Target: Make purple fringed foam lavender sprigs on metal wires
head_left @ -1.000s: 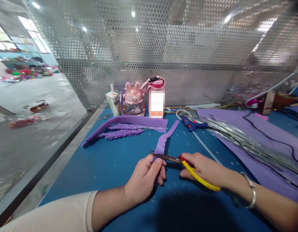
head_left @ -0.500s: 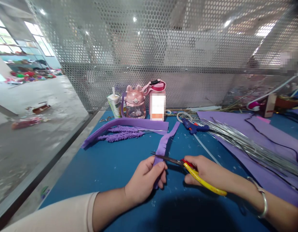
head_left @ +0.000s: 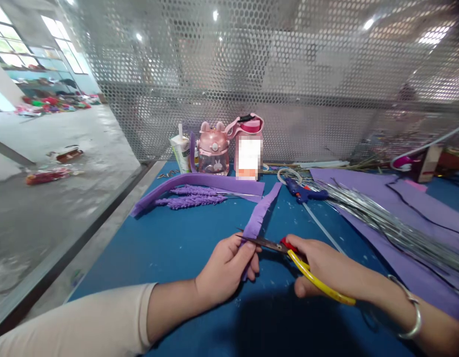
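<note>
While scissors (head_left: 298,262) cross the strip (head_left: 258,218), carton lettering (head_left: 185,151) blurs.

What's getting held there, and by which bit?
The left grip pinches a purple strip near its lower end; the right grip holds scissors by the handles.

No text is legible; the carton (head_left: 182,152) looks blurred.

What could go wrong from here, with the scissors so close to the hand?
The scissors cross the purple strip right beside the left hand, so a slip might nick that hand. The purple strip is narrow and shows notches along one edge; a cut that runs too deep could sever it.
</note>
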`<state>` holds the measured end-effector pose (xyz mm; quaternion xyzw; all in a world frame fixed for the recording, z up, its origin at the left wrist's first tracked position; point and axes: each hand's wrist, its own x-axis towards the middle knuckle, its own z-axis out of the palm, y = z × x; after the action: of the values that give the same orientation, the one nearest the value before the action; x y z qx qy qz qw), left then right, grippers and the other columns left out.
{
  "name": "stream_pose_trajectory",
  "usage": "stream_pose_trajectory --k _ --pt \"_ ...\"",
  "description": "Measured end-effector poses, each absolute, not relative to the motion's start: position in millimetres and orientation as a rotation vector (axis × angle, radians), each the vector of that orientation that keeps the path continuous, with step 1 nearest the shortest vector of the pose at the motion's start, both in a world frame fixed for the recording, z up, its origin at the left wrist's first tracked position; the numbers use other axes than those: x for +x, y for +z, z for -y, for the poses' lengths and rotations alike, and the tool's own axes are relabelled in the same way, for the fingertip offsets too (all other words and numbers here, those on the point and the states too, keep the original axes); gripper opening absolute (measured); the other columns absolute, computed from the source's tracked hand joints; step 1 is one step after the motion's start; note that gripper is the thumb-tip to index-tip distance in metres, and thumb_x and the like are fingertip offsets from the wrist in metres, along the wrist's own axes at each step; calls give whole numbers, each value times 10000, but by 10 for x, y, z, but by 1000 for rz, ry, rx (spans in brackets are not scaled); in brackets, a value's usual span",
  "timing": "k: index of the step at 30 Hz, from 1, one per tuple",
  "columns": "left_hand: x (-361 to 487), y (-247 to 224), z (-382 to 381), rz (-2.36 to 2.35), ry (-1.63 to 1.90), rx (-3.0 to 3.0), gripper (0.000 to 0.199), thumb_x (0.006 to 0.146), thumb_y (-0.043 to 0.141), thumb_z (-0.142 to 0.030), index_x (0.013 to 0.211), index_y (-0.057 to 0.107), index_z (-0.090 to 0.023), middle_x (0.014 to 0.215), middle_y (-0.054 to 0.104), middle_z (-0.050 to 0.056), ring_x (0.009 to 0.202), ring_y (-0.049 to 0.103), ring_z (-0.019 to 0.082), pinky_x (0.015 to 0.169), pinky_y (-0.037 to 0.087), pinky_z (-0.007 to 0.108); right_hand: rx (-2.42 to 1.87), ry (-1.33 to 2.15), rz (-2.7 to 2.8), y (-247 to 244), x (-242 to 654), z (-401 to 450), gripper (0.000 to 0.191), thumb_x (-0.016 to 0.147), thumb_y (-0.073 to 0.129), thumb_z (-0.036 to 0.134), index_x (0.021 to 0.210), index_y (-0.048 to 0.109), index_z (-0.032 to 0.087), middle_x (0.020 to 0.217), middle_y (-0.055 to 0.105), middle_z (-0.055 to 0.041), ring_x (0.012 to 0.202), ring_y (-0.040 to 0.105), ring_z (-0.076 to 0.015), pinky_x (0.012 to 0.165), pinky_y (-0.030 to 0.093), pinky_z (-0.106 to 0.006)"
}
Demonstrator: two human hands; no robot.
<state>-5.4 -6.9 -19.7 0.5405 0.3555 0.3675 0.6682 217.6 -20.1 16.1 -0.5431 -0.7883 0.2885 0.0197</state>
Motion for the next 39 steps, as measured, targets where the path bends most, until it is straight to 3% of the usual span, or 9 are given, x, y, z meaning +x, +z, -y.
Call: stream_pose_trajectory --k 14,27,39 --pt "-67 -186 92 -749 784 1230 263 882 446 -355 833 539 -114 577 554 -6 461 482 65 476 376 187 -1591 908 2502 149 2195 186 460 634 698 542 801 412 223 701 484 56 593 358 -119 503 263 -228" --pt "-73 -219 95 -765 818 1285 271 900 428 -357 842 556 -125 590 558 -9 481 491 69 494 395 193 -1665 792 2455 21 2141 144 552 599 664 659 715 343 225 601 429 66 532 337 -114 478 241 -237" --pt "-77 -210 104 -789 813 1284 284 897 428 -378 845 557 -131 595 566 -11 486 496 70 503 401 199 -1699 803 2449 51 2134 148 381 751 581 567 746 431 217 663 566 4 558 473 -143 511 318 -243"
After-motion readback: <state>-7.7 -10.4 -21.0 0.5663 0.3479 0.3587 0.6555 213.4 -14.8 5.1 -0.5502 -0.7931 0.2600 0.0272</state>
